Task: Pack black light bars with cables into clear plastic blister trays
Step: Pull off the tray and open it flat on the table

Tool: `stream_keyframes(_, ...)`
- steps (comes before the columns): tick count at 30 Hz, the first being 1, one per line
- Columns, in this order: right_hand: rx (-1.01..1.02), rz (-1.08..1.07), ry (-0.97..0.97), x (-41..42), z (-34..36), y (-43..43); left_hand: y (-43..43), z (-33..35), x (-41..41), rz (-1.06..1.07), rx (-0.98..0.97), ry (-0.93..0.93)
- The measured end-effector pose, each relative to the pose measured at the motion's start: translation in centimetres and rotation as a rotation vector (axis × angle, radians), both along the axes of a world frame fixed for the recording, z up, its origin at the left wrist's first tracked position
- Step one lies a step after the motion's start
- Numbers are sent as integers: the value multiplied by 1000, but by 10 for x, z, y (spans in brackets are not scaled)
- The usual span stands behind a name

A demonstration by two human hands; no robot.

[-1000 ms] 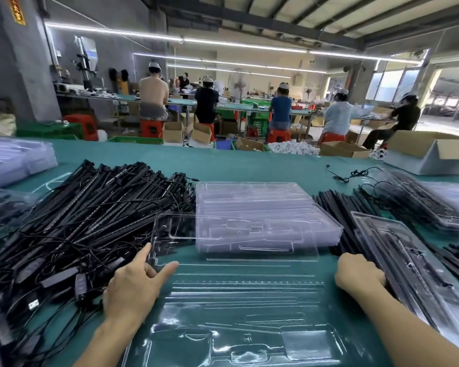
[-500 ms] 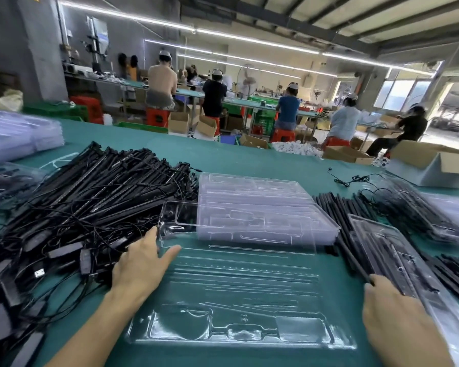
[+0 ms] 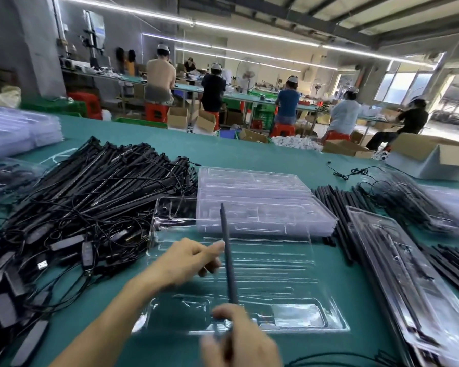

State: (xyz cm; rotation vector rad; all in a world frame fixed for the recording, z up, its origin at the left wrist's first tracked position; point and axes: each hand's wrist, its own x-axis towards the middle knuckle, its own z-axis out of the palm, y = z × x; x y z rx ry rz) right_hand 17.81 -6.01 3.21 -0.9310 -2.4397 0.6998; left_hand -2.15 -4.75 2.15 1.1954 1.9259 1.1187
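Head view: the right hand [image 3: 239, 337] grasps the near end of one light bar [image 3: 228, 250], held tilted above the open tray [image 3: 276, 274] on the bench [image 3: 263, 157]. The tray's slots appear empty. The left hand [image 3: 188, 260] reaches its thumb to the bar's middle, but a pinch cannot be confirmed. Judged early for this tray: filled trays [image 3: 408, 287] lie to the right, while a large pile of cabled bars [image 3: 90, 202] and a stack of empty trays [image 3: 255, 202] await packing.

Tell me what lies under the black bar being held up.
Under the light bar lies the open clear blister tray on the green table; its far end overlaps the stack of trays. The right hand covers the bar's near end and the tray beneath.
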Motion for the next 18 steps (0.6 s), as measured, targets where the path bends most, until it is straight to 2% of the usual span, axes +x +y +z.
stream_keyframes(2,-232,143,-185,-24,-1,-9,4,1,9,-47,-16,-201)
stream_keyframes(5,-285,362,-213,-45,-8,1,3,1,8,-80,21,-383)
stream_keyframes(6,-338,426,-186,-45,-6,6,2,2,5,-80,39,-391)
stream_keyframes(8,-346,468,-25,-37,-8,25,-2,2,-5,-76,95,-286)
stream_keyframes(10,-183,349,197,-25,-14,57,-7,2,-15,-85,114,-143)
stream_keyframes(12,118,130,290,-10,-16,90,-9,0,-21,-113,100,-10)
stream_keyframes(14,349,-36,201,1,-14,119,-8,-5,-23,-154,32,158)
stream_keyframes(15,428,-52,120,7,-15,132,-6,-7,-21,-171,-8,242)
stream_keyframes(18,525,54,-74,18,-18,165,0,-13,-9,-213,-65,306)
